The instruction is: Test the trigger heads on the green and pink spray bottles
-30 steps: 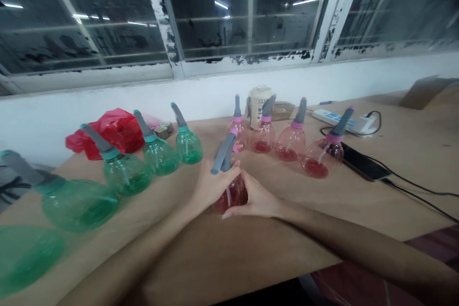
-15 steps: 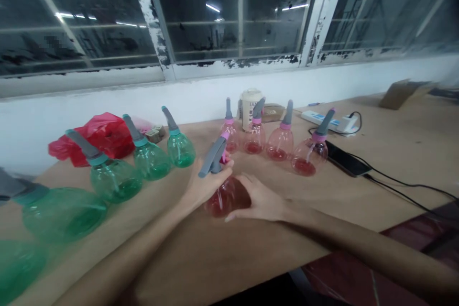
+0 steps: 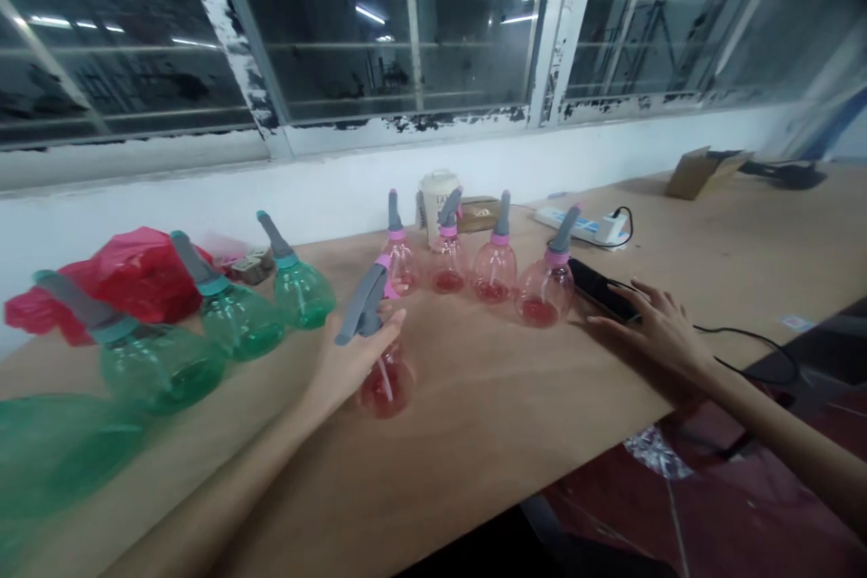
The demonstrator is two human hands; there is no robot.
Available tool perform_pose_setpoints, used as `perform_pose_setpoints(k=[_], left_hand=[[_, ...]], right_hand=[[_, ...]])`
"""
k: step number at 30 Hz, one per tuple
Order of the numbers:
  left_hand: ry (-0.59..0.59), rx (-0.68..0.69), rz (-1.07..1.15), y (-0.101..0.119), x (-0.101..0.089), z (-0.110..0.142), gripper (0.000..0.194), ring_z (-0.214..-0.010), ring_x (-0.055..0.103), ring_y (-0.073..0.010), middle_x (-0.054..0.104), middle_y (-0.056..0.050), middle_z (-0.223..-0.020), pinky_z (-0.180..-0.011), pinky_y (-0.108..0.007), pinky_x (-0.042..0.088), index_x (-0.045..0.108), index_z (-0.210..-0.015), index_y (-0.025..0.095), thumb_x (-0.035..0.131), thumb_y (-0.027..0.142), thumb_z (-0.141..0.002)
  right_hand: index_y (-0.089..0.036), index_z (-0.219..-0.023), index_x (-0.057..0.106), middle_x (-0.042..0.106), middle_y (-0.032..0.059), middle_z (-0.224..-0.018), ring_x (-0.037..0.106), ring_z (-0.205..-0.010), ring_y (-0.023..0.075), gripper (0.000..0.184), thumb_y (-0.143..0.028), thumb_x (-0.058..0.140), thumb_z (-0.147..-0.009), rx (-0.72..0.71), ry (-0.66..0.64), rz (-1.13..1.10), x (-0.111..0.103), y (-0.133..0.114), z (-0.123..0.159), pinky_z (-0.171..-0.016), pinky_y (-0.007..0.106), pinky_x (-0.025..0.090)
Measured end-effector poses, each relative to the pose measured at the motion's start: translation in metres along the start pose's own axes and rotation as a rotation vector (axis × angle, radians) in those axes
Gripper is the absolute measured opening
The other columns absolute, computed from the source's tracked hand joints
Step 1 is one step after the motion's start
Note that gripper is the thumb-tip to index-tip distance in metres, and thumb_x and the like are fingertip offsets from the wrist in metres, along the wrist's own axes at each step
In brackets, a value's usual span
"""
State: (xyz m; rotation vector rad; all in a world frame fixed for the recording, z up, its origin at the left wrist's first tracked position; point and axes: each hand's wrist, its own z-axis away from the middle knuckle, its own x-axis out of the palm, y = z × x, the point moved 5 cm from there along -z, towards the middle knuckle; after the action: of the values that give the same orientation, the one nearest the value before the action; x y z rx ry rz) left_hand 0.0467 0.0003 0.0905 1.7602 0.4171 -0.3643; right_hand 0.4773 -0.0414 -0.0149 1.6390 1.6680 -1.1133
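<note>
My left hand (image 3: 358, 348) is wrapped round the neck of a pink spray bottle (image 3: 386, 386) with a grey trigger head and pink nozzle. Red liquid lies in that bottle. Off to the right, my right hand (image 3: 660, 325) is open with its fingers spread, above the table near a black phone (image 3: 602, 289). Whether its fingertips touch the phone or its cable, I cannot tell. Closest to that hand among the other bottles is the rightmost pink spray bottle (image 3: 544, 293), upright at the end of a row of several.
Several green spray bottles (image 3: 242, 321) line the left side, beside a red plastic bag (image 3: 139, 275). Behind the pink row are a white cup (image 3: 437, 206) and a brown packet (image 3: 479, 213). A power strip (image 3: 582, 228) and a cardboard box (image 3: 697, 173) lie further right.
My right hand has let go of the held pink bottle and moved right, to beside the phone. My left hand still grips the bottle. The view has shifted to the right.
</note>
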Motion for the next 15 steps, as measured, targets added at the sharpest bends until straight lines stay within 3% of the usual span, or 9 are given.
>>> perform_pose_setpoints(k=[7,15], left_hand=[[0.009,0.017,-0.03,0.001,0.001,-0.002,0.03,-0.086,0.068,-0.0251,0.072,-0.006,-0.089,-0.081,-0.034,0.052,0.062,-0.085,0.021,0.063,0.045,-0.066],[0.011,-0.004,-0.041,0.001,0.0,-0.001,0.029,-0.084,0.068,-0.0246,0.072,-0.004,-0.086,-0.078,-0.034,0.053,0.061,-0.085,0.021,0.062,0.045,-0.068]], right_hand=[[-0.027,-0.124,0.055,0.04,0.0146,-0.138,0.043,-0.119,0.04,0.073,-0.077,0.038,-0.074,0.055,-0.057,0.109,0.022,0.008,-0.013,-0.095,0.056,0.034],[-0.023,-0.126,0.054,0.046,0.0154,-0.133,0.046,-0.118,0.0365,0.082,-0.081,0.034,-0.072,0.047,-0.02,0.092,0.024,0.01,-0.014,-0.1,0.053,0.031]])
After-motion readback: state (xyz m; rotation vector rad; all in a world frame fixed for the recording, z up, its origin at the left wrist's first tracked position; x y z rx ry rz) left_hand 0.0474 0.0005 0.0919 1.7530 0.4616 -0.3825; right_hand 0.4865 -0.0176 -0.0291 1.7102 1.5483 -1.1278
